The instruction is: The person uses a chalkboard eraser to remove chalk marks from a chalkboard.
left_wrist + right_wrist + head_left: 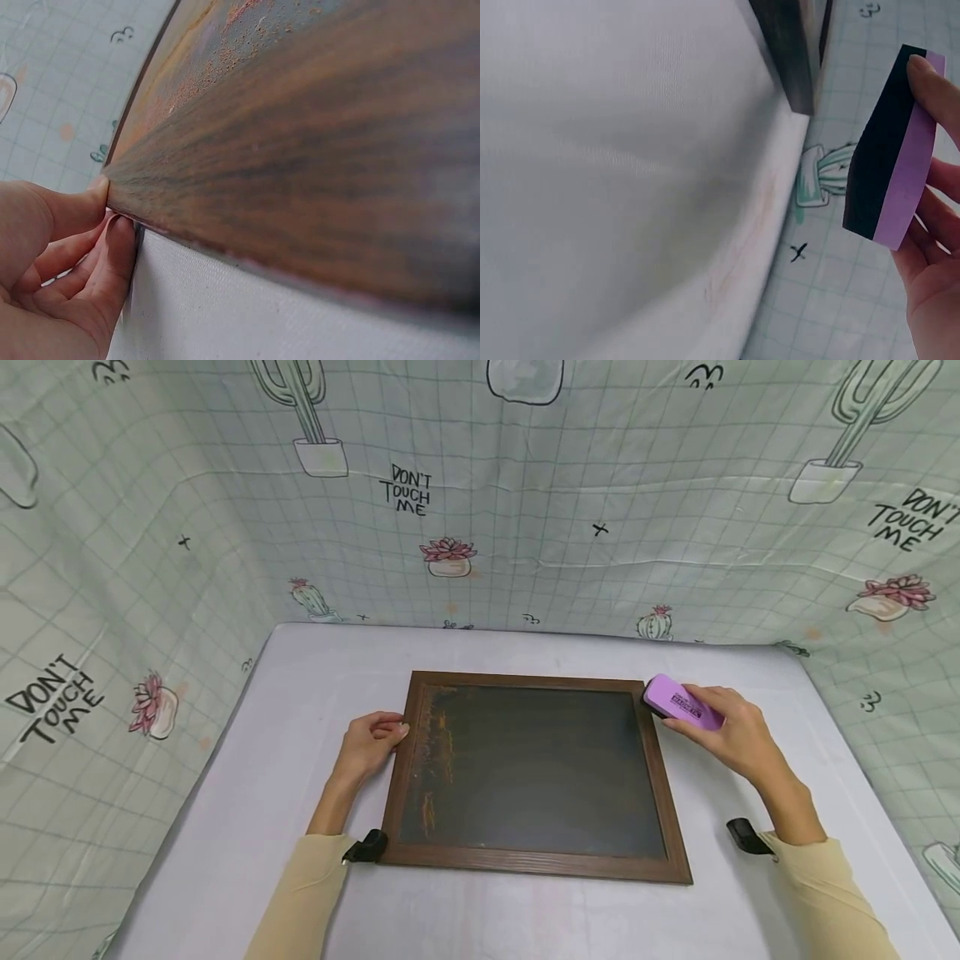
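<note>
A small chalkboard (532,768) in a brown wooden frame (525,860) lies on the white table. Orange chalk smears mark its left side, and reddish chalk dust shows along the frame's inner edge in the left wrist view. My left hand (370,743) pinches the frame's left edge, thumb on top and fingers at the side. In my right hand (738,731) is a purple chalkboard eraser (684,702) with a black felt side, gripped between thumb and fingers. It is held up at the board's upper right corner, its felt (881,150) facing left in the right wrist view.
The white tabletop (480,914) surrounds the board. A grid-patterned cloth (525,510) with cactus drawings hangs behind the table and along both sides. Black wrist devices (366,846) sit at both beige sleeves (300,893).
</note>
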Tool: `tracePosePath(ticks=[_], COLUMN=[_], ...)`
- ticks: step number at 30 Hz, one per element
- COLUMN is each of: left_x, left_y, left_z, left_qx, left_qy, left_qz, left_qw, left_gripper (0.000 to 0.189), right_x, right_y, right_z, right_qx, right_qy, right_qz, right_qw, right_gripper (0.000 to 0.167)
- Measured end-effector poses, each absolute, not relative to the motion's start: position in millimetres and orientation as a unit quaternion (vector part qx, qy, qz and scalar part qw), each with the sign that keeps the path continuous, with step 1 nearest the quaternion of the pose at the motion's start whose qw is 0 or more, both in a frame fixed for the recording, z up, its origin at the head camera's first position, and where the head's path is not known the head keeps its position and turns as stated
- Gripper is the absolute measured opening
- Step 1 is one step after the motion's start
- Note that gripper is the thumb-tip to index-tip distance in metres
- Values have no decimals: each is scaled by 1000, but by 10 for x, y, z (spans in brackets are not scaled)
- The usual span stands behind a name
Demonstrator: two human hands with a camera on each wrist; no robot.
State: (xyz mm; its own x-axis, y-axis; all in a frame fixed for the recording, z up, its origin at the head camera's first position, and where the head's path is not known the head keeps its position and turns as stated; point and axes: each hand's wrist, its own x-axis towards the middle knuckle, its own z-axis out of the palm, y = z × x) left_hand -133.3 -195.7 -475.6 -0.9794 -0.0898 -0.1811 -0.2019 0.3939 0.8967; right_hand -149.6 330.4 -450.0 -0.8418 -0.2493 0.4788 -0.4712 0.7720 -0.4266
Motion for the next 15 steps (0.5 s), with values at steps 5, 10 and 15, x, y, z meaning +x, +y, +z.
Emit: tracePosePath(ticks=[5, 10, 15], left_x=[-1336, -1335, -1343], left_y=[-1955, -1954, -1956], left_z=[-4766, -4774, -4776], left_qx=[-84, -86, -86], left_qy=[833, 832, 831], left_qz=[545, 546, 549], left_qw=[49, 45, 41], left_gripper=[31, 30, 30], right_x=[-1573, -1645, -1712], right_y=[3414, 3505, 3593], right_z=[-4553, -4585, -4627], right_qx=[176, 156, 144], right_qy=[-918, -920, -923], right_qz=[279, 283, 282], right_qw=[219, 220, 220], right_gripper=[61, 60, 59])
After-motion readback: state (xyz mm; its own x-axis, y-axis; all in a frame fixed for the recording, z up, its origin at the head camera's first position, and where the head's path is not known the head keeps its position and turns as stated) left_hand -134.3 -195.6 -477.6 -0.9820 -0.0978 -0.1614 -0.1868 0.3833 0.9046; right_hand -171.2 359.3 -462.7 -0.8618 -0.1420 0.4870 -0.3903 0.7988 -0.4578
